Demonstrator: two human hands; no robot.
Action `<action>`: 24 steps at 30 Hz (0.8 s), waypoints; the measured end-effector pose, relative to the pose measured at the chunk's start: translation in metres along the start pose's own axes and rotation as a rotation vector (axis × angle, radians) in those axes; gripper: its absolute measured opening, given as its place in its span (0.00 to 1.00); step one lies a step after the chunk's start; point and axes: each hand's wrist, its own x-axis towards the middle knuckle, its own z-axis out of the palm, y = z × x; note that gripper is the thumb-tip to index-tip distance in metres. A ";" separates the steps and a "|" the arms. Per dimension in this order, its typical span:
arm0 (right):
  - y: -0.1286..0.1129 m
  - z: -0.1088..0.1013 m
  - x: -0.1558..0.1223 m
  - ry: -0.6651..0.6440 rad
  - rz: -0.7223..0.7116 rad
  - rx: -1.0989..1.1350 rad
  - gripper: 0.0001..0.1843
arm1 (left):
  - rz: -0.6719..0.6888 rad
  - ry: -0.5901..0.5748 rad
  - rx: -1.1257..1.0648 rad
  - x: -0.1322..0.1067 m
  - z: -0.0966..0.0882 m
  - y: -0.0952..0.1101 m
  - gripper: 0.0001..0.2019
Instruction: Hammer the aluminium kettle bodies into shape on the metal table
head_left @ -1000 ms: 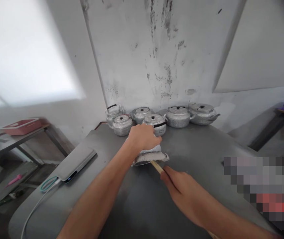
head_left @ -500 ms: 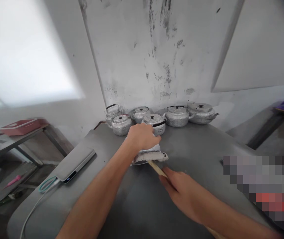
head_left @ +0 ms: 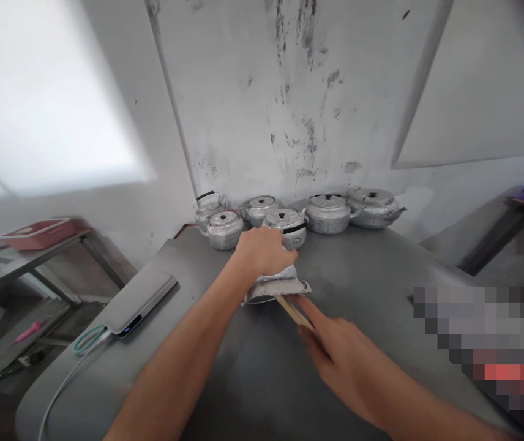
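Note:
My left hand [head_left: 262, 250] is closed over the top of a small silver metal piece [head_left: 275, 286], pressing it down on the grey metal table [head_left: 372, 269]. My right hand [head_left: 335, 349] grips a thin wooden stick [head_left: 293, 311], forefinger stretched along it. The stick's tip reaches under the near edge of the silver piece. Behind my left hand stands a cluster of several small silver kettles [head_left: 327, 214] with black knobs, against the stained white wall.
A grey power bank [head_left: 137, 301] with a coiled teal cable [head_left: 86, 338] lies at the table's left edge. A red tray [head_left: 41, 233] sits on a metal rack to the left. A blurred-out patch covers the right table edge. Another bench stands far right.
My right hand slid a little forward along the stick, and the forefinger now points nearer the silver piece. My left hand stays put.

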 end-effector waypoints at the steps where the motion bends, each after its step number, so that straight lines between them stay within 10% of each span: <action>1: 0.000 0.001 0.000 0.003 -0.003 0.012 0.31 | 0.000 -0.003 -0.003 0.000 0.000 0.000 0.23; 24: -0.002 0.010 -0.001 -0.055 0.038 -0.086 0.28 | 0.005 -0.001 -0.005 0.000 -0.001 0.000 0.23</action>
